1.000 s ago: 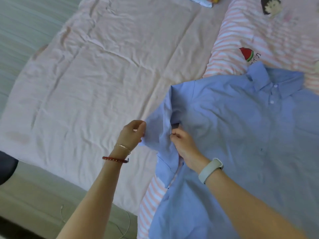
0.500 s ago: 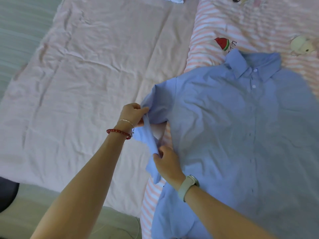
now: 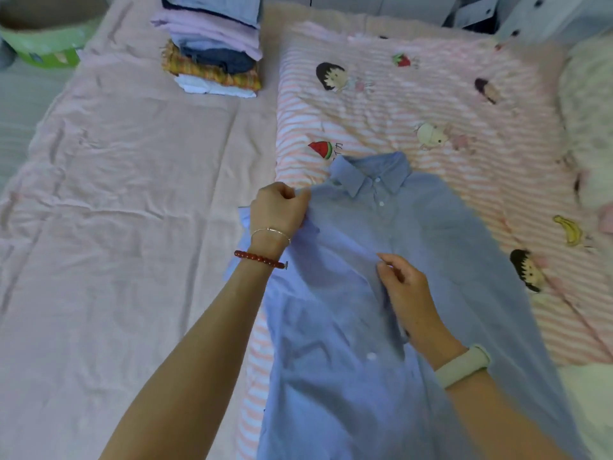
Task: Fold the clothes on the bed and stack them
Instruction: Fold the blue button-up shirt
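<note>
A: Where's the light blue button-up cotton shirt [image 3: 414, 260]?

B: Spread front-up on the bed, collar at the far end, lying mostly on the pink-and-white striped cartoon-print quilt [image 3: 447, 104]. Its left side is folded in over the front, and the white buttons of the placket show below the collar.

A: And the hands?

B: The left hand [image 3: 280, 209] has its fingers curled, pinching the shirt's fabric at the shoulder by the collar. The right hand [image 3: 406, 293] rests on the middle of the shirt, fingers [image 3: 386, 260] bent and touching the cloth; I cannot tell whether they actually pinch it.

A: How many shirts like it?

B: One being handled. At the far side sits one stack of folded clothes [image 3: 212, 51] on the plain pale pink bedsheet [image 3: 116, 210], with several layers: white at the bottom, an orange plaid piece, dark blue, lilac, more blue on top.

A: Anything on the wrists?

B: Two bracelets on the left, a red bead bracelet [image 3: 260, 259] and a thin silver chain [image 3: 270, 231]; one pale wristband [image 3: 464, 366] on the right. A green round container [image 3: 46, 44] stands at the far left corner.
</note>
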`<action>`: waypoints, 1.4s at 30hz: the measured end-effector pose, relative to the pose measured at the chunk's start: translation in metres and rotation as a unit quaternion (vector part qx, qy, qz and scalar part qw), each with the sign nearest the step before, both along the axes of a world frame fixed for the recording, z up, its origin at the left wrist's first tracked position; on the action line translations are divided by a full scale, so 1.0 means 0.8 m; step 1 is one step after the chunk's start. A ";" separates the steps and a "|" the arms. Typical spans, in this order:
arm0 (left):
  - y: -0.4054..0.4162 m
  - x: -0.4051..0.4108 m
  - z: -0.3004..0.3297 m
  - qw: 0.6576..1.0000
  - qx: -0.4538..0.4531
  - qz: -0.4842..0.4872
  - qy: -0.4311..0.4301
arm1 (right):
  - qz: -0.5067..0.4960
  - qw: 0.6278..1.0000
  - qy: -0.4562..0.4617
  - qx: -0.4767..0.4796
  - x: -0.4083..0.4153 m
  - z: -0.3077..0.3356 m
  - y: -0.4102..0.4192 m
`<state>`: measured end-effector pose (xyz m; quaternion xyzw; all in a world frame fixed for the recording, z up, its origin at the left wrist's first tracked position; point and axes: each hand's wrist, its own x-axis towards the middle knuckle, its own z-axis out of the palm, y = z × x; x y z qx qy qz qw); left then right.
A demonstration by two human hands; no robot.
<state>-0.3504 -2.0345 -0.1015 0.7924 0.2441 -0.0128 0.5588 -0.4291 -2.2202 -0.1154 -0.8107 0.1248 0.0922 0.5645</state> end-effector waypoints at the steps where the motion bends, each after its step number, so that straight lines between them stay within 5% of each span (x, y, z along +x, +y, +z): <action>1: -0.031 0.008 0.005 0.999 -0.011 -0.033 0.000 | -0.026 1.000 0.001 -0.008 0.004 0.004 -0.029; 5: -0.141 0.014 -0.009 0.985 -0.030 -0.167 0.031 | -0.105 0.989 0.038 -0.102 0.014 -0.012 -0.155; 12: -0.220 -0.094 -0.135 0.931 0.200 -0.277 0.131 | -0.055 0.964 0.202 -0.163 -0.018 -0.117 -0.285; 16: -0.248 -0.125 -0.177 0.904 0.293 -0.276 0.146 | 0.025 0.979 0.103 -0.174 -0.057 -0.152 -0.299; 25: -0.305 -0.058 -0.190 0.908 0.381 -0.172 0.035 | -0.031 0.997 -0.010 -0.072 -0.022 -0.152 -0.365; 28: -0.318 -0.029 -0.187 0.901 0.372 -0.216 0.063 | -0.076 0.992 -0.088 -0.054 0.003 -0.136 -0.381; 35: -0.321 0.026 -0.199 0.846 0.379 -0.292 0.237 | -0.015 0.991 -0.009 -0.136 0.032 -0.159 -0.426; 39: -0.373 0.008 -0.199 0.871 0.410 -0.243 0.119 | -0.062 0.989 0.069 -0.117 0.066 -0.172 -0.458; 42: -0.429 -0.021 -0.200 0.864 0.405 -0.297 0.038 | -0.026 0.992 0.113 -0.039 0.097 -0.178 -0.459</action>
